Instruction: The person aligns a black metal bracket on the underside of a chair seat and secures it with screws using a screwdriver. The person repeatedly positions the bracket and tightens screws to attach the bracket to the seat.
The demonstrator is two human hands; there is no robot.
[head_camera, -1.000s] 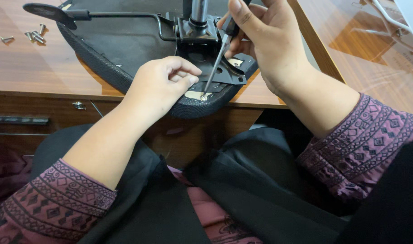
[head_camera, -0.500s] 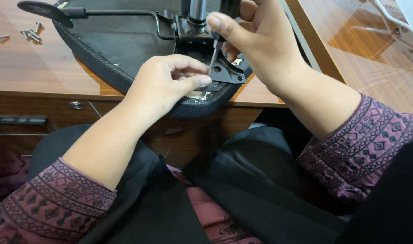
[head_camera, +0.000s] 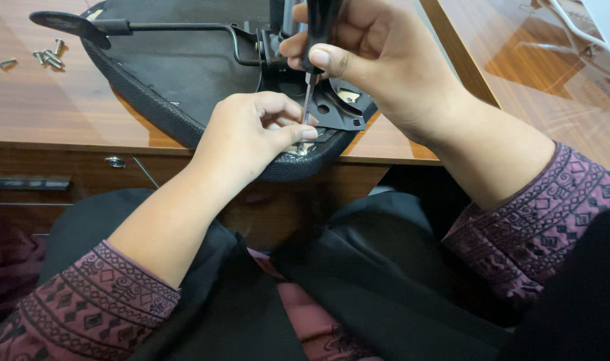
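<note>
Head view, looking down. Nearest the camera, along the lower frame, lie dark clothing over the lap and two patterned maroon sleeve cuffs [head_camera: 98,294]. Above them, a table [head_camera: 44,113] of glossy reddish wood carries an upturned black chair seat [head_camera: 178,73] whose rounded edge overhangs the table's front.

At centre frame, the left hand [head_camera: 248,137] rests on that edge; its fingers are curled and pinched together at the foot of the tool, and whatever they grip is too small to make out. Just above, the right hand [head_camera: 378,63] has its fingers clenched round the dark handle of a screwdriver [head_camera: 310,93]. The tool stands nearly upright, its long axis running from top centre down to mid-frame; the handle top is cut off by the upper border, and the tip is hidden behind the left thumb. The shaft meets a black metal mounting plate [head_camera: 342,110] pierced with holes, partly covered by both hands.

Farther off, a black lever with a paddle end [head_camera: 71,25] runs toward the upper left. Beyond it, loose screws [head_camera: 48,57] lie in the upper left corner.
</note>
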